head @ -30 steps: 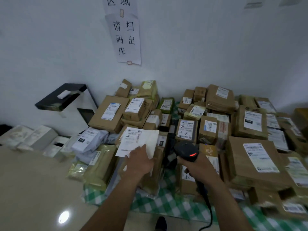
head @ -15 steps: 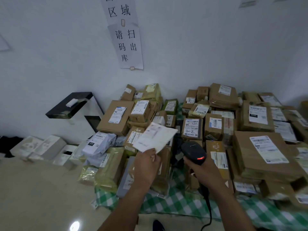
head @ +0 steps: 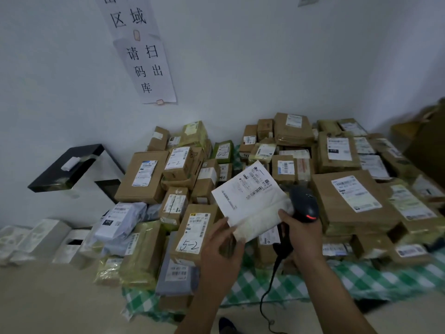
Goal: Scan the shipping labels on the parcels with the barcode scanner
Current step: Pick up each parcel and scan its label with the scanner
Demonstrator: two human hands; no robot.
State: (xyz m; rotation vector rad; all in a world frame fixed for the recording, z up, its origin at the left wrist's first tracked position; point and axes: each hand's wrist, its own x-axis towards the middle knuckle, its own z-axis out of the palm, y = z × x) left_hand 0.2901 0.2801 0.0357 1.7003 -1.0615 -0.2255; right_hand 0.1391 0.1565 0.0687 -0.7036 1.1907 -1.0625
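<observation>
My left hand (head: 222, 249) holds a flat white parcel (head: 250, 201) by its lower edge, label side up and tilted toward me. My right hand (head: 304, 233) grips the black barcode scanner (head: 304, 204), whose red light glows; the scanner head sits right at the parcel's right edge. The scanner's cable (head: 267, 292) hangs down between my arms. Below and behind lies a heap of brown cardboard parcels (head: 346, 198) with white shipping labels, one marked 5-2 (head: 192, 233).
The parcels lie on a green checked cloth (head: 260, 280) on the floor against a white wall with a paper sign (head: 147, 68). A black-topped stand (head: 67, 165) and white boxes (head: 45, 237) are at the left. A dark shoe (head: 226, 325) shows at the bottom.
My left hand has lifted the white parcel up and to the right, bringing it against the scanner. The scanner in my right hand has come closer to the parcel.
</observation>
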